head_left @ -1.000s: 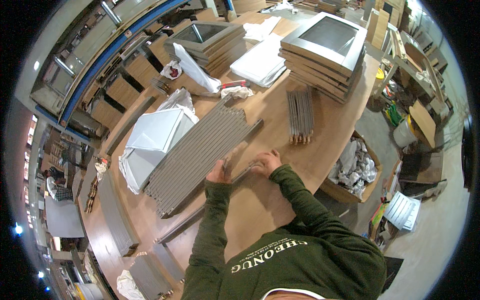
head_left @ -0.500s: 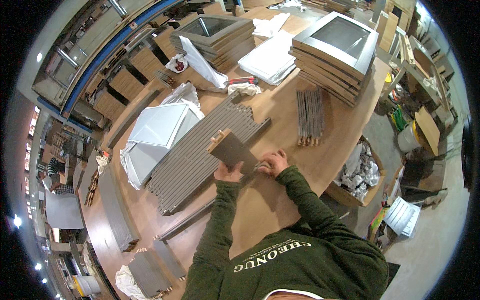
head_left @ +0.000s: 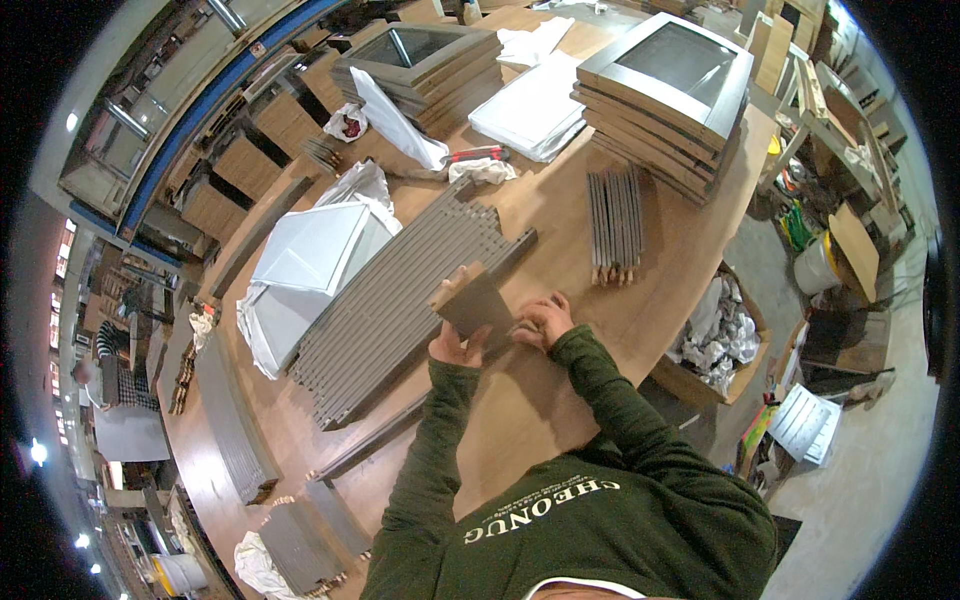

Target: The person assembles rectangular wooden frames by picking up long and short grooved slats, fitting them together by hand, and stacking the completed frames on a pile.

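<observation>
My left hand (head_left: pixel 457 347) grips a short grey-brown wooden board (head_left: pixel 478 305), its fingers behind the piece and the thumb on the near side. The board is held tilted above the table. At the board's right end, my right hand (head_left: pixel 545 322) is closed with fingers curled; what it pinches there is too small to make out. Just beyond the board lies a slanting row of long, narrow grey strips (head_left: pixel 400 290), side by side. A single long strip (head_left: pixel 370 440) lies nearer to me, partly covered by my left forearm.
Cabinet door frames with dark panels are stacked at the back right (head_left: pixel 660 110) and back middle (head_left: pixel 420 70). A bundle of dowelled strips (head_left: pixel 613 225) lies right of centre. White wrapped panels (head_left: pixel 310 250) rest at left. A carton of crumpled wrapping (head_left: pixel 720 335) stands beside the table.
The board has turned in my left hand, so its face looks shorter and its pale end is less exposed. Both hands stay nearly in place; the view has shifted slightly.
</observation>
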The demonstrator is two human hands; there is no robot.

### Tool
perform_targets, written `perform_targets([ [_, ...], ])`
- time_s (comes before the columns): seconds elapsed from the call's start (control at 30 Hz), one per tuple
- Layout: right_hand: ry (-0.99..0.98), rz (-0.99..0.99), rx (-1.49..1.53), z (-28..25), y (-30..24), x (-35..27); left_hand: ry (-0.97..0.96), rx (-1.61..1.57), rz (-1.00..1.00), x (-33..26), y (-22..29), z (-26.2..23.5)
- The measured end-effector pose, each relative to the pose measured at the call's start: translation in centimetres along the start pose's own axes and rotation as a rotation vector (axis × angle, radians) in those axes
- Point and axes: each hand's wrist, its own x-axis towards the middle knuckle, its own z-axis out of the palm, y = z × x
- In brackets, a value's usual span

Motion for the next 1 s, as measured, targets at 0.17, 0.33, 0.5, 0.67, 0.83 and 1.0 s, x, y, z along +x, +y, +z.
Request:
perform_targets([
  [0.17, 0.054, -0.118, 0.12, 3.2, 0.3, 1.6, 0.027, 0.144, 0.095, -2.1, -4.1, 0.0],
  [0.33, 0.313, -0.462, -0.171, 3.4, 7.2, 1.6, -0.34, 0.047, -0.242, 1.1, 3.9, -2.8],
  [0.5, 0.018, 0.097, 0.575, 7.0, 10.3, 0.9, -0.128, -0.077, 0.118, -1.6, -1.4, -0.4],
  [0.67, 0.026, -0.146, 0.094, 4.1, 5.5, -0.1, -0.18, -0.116, 0.075, -2.4, -3.0, 1.2],
  [0.83, 0.261, -0.62, -0.166, -0.6, 2.6, 1.1, -0.064, -0.004, 0.16, -1.3, 2.8, -3.2],
  [1.0, 0.094, -0.521, -0.163, -3.9, -3.9, 0.8, -0.2, -0.138, 0.123, -3.0, -3.8, 1.5],
])
